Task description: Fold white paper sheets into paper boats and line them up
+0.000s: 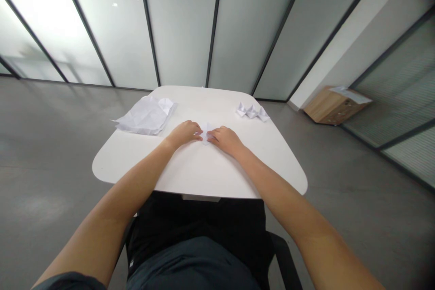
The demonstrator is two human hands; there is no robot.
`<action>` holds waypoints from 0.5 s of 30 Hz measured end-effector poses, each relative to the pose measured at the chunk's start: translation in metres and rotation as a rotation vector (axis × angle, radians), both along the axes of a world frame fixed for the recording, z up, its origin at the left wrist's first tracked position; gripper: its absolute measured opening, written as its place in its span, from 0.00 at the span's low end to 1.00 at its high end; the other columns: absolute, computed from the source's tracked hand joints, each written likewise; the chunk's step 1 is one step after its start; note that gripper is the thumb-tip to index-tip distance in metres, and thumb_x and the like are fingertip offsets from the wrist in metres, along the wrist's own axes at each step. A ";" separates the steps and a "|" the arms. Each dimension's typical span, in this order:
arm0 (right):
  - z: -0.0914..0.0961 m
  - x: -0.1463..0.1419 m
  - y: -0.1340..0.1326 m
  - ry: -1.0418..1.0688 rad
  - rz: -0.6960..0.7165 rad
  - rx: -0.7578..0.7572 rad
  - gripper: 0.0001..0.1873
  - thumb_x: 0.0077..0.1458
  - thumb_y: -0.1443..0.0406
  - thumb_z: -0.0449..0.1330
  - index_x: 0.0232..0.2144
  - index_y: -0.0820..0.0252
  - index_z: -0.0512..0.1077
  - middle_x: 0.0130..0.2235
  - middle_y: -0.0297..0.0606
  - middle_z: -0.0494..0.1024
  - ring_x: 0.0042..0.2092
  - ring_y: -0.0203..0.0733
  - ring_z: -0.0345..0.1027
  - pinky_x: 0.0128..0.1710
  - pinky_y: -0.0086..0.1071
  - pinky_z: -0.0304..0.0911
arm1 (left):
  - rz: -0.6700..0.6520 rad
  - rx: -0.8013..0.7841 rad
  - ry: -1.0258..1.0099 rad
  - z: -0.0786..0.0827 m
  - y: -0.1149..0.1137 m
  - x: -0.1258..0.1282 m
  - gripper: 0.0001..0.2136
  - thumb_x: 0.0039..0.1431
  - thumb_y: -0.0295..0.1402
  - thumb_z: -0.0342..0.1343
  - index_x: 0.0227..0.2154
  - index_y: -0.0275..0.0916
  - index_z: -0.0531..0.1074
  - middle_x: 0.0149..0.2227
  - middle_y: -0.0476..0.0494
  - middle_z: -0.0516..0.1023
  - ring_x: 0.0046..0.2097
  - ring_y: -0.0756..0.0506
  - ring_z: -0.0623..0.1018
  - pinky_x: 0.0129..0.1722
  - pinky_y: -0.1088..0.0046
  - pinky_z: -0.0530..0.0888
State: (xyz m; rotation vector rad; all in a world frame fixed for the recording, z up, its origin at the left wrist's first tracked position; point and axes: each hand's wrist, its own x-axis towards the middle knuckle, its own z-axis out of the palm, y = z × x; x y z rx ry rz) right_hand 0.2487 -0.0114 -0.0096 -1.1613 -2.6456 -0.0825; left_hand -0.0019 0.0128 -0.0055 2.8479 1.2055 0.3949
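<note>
Hands: the left hand (184,132) and the right hand (224,140) are seen close together near the middle of the table, both narrowed, with the fingers pointing inward; neither is spread wide.

Held: a small paper piece (206,134), white and folded, is touched by the fingertips of both hands; whether it is pinched or only pressed down cannot be told, as it is largely hidden by the fingers.

Things: a creased paper sheet (144,115) is laid at the far left of the table, with many fold lines showing; a peaked paper shape (252,111) is placed at the far right, its points raised.

Progress: the peaked paper shape is judged to be fully folded; the small paper piece appears only part folded; the creased paper sheet appears opened out.

Rest: a white table (193,172) is set before the person; a wooden box (335,108) is placed on the floor (44,154) at the far right; frosted glass walls (181,22) are seen beyond.
</note>
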 end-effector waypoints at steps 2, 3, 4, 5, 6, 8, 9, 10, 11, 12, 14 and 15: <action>0.000 -0.001 -0.001 -0.010 -0.027 0.020 0.17 0.72 0.57 0.57 0.52 0.58 0.81 0.50 0.48 0.84 0.52 0.50 0.74 0.56 0.39 0.62 | 0.025 0.016 -0.019 -0.002 -0.002 0.004 0.13 0.66 0.42 0.62 0.49 0.44 0.82 0.52 0.40 0.83 0.52 0.40 0.81 0.54 0.67 0.72; 0.001 -0.001 -0.002 -0.019 -0.043 0.028 0.16 0.72 0.58 0.57 0.50 0.58 0.81 0.50 0.48 0.84 0.52 0.50 0.74 0.55 0.39 0.63 | 0.043 0.016 -0.023 -0.003 -0.002 0.006 0.13 0.67 0.42 0.62 0.49 0.44 0.82 0.52 0.40 0.83 0.52 0.40 0.81 0.54 0.67 0.72; 0.002 -0.002 -0.003 -0.029 -0.063 0.033 0.16 0.72 0.59 0.57 0.49 0.58 0.82 0.50 0.49 0.84 0.51 0.51 0.75 0.54 0.38 0.63 | 0.064 0.013 -0.022 -0.004 -0.003 0.009 0.13 0.67 0.42 0.61 0.49 0.44 0.82 0.52 0.40 0.83 0.52 0.40 0.81 0.53 0.68 0.73; 0.002 -0.003 -0.004 -0.037 -0.088 0.036 0.16 0.72 0.59 0.57 0.47 0.59 0.83 0.49 0.49 0.84 0.51 0.51 0.75 0.53 0.38 0.64 | 0.089 0.007 -0.018 -0.004 -0.005 0.011 0.12 0.68 0.42 0.61 0.48 0.44 0.83 0.52 0.40 0.83 0.52 0.40 0.81 0.53 0.68 0.73; 0.003 -0.004 -0.005 -0.042 -0.119 0.037 0.15 0.72 0.60 0.57 0.45 0.59 0.83 0.48 0.50 0.85 0.50 0.51 0.75 0.52 0.38 0.64 | 0.116 -0.003 -0.016 -0.005 -0.006 0.014 0.12 0.68 0.42 0.60 0.47 0.44 0.83 0.51 0.40 0.83 0.52 0.40 0.81 0.53 0.68 0.73; 0.005 -0.007 -0.008 -0.049 -0.195 0.034 0.15 0.71 0.60 0.58 0.42 0.59 0.84 0.46 0.50 0.85 0.49 0.51 0.76 0.49 0.37 0.66 | 0.187 -0.027 -0.021 -0.003 -0.011 0.019 0.12 0.67 0.42 0.61 0.46 0.44 0.83 0.50 0.40 0.84 0.51 0.40 0.81 0.53 0.67 0.73; 0.007 -0.008 -0.010 -0.054 -0.236 0.030 0.15 0.71 0.61 0.58 0.41 0.59 0.84 0.45 0.50 0.85 0.48 0.50 0.77 0.48 0.37 0.66 | 0.226 -0.039 -0.027 -0.002 -0.014 0.021 0.12 0.66 0.43 0.62 0.46 0.44 0.84 0.50 0.40 0.84 0.51 0.39 0.81 0.52 0.67 0.73; 0.008 -0.010 -0.011 -0.060 -0.275 0.025 0.15 0.71 0.61 0.58 0.41 0.59 0.84 0.45 0.50 0.85 0.47 0.50 0.77 0.47 0.37 0.67 | 0.264 -0.049 -0.030 0.000 -0.017 0.023 0.12 0.65 0.43 0.62 0.45 0.44 0.84 0.50 0.40 0.84 0.50 0.39 0.82 0.52 0.67 0.74; 0.010 -0.011 -0.013 -0.069 -0.308 0.019 0.16 0.71 0.61 0.58 0.40 0.60 0.85 0.44 0.51 0.85 0.46 0.51 0.78 0.46 0.37 0.67 | 0.295 -0.054 -0.032 0.002 -0.020 0.025 0.13 0.65 0.44 0.63 0.45 0.45 0.84 0.49 0.40 0.84 0.49 0.38 0.82 0.51 0.66 0.74; 0.011 -0.012 -0.014 -0.080 -0.334 0.013 0.16 0.71 0.61 0.57 0.40 0.60 0.85 0.44 0.52 0.85 0.46 0.52 0.78 0.46 0.38 0.67 | 0.322 -0.061 -0.030 0.005 -0.023 0.027 0.13 0.64 0.45 0.63 0.44 0.46 0.84 0.49 0.40 0.84 0.49 0.38 0.82 0.49 0.66 0.75; 0.014 -0.012 -0.015 -0.103 -0.369 0.008 0.17 0.71 0.61 0.57 0.40 0.61 0.85 0.44 0.54 0.85 0.46 0.53 0.79 0.46 0.39 0.67 | 0.368 -0.080 -0.021 0.009 -0.027 0.029 0.13 0.63 0.46 0.63 0.44 0.48 0.84 0.49 0.40 0.84 0.48 0.37 0.82 0.48 0.65 0.75; 0.014 -0.012 -0.015 -0.112 -0.385 0.007 0.17 0.71 0.61 0.57 0.41 0.61 0.85 0.44 0.55 0.85 0.46 0.54 0.79 0.46 0.39 0.67 | 0.387 -0.087 -0.013 0.010 -0.029 0.030 0.13 0.63 0.47 0.63 0.45 0.49 0.84 0.49 0.41 0.84 0.48 0.36 0.82 0.47 0.64 0.75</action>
